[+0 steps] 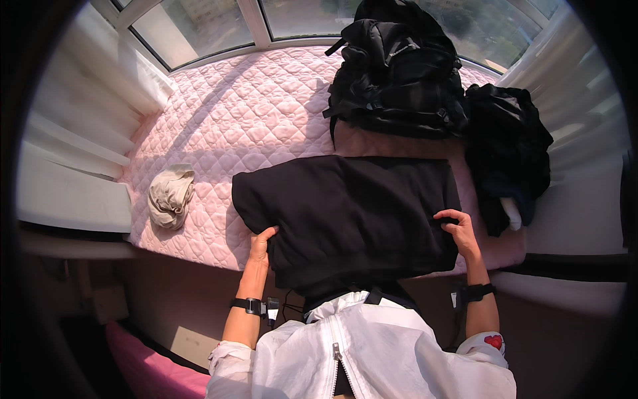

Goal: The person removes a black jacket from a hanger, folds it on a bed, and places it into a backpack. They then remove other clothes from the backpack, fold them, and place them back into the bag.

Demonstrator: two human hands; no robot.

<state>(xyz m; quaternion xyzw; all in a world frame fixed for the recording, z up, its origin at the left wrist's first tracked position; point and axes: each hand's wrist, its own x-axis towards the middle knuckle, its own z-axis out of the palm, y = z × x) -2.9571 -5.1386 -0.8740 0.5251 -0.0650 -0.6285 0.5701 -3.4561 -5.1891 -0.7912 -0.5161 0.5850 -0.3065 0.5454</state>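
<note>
A black folded garment (349, 214) lies spread across the near edge of a pink quilted pad (239, 119), close to my body. At its lower left side, my left hand (261, 244) grips the cloth, thumb on top and the other fingers hidden underneath. My right hand (458, 229) pinches the right edge between thumb and fingers. Some soft creases run over the middle of the fabric. Which kind of garment it is, I cannot tell.
A large black backpack (398, 80) stands by the window (309, 20). Right of it lies a heap of dark clothing (508, 149). A crumpled beige cloth (171, 197) sits at the left. White curtains (94, 85) hang at both sides, and a pink item (154, 364) shows below left.
</note>
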